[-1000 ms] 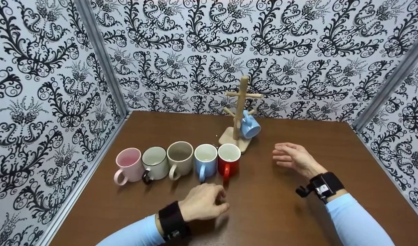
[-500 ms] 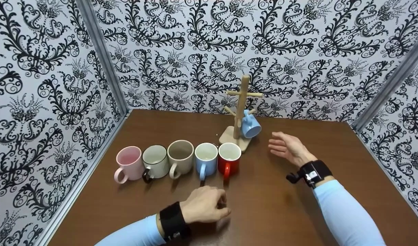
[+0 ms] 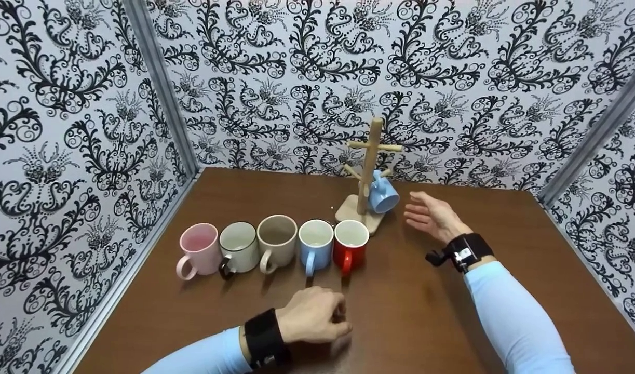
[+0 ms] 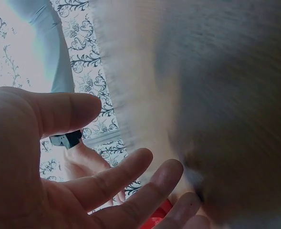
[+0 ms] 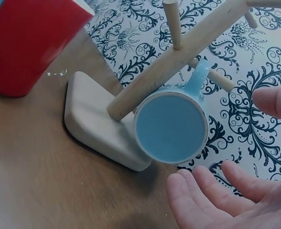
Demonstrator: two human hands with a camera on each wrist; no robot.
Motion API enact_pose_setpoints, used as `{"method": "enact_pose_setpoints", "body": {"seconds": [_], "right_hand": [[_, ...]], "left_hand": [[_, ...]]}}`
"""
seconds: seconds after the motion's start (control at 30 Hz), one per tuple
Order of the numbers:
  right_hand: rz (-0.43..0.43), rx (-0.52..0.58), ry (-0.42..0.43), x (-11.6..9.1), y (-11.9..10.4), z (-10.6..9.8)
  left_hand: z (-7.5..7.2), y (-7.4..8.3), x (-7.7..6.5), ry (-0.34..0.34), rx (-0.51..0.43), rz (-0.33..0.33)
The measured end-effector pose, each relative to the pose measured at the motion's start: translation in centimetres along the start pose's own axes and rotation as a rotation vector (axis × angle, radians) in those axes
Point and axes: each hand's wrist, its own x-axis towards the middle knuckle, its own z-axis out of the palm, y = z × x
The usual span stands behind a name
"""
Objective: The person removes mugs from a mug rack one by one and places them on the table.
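A light blue mug hangs by its handle from a low peg of the wooden mug tree. Just right of that mug is my right hand, fingers extended and thumb apart. In the right wrist view the fingers lie below the hanging mug's rim, with a small gap between. My left hand rests low near the table's front, loosely curled and holding nothing. Nearest to it stand a red mug and a second light blue mug, handles toward me.
Left of these in the same row stand a beige mug, a white mug with a black handle and a pink mug. The brown table ends at patterned walls behind and at both sides.
My right hand has moved left and away from me, closer to the hanging mug. The left hand has stayed nearly in place, and the row of mugs has not moved.
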Motion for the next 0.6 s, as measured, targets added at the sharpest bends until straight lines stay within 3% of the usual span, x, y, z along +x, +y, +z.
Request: {"method": "enact_pose_setpoints", "body": {"seconds": [0.6], "right_hand": [[0.052, 0.048, 0.085, 3.6, 0.1, 2.8]], "left_hand": [[0.1, 0.1, 0.1, -0.021, 0.032, 0.033]]}}
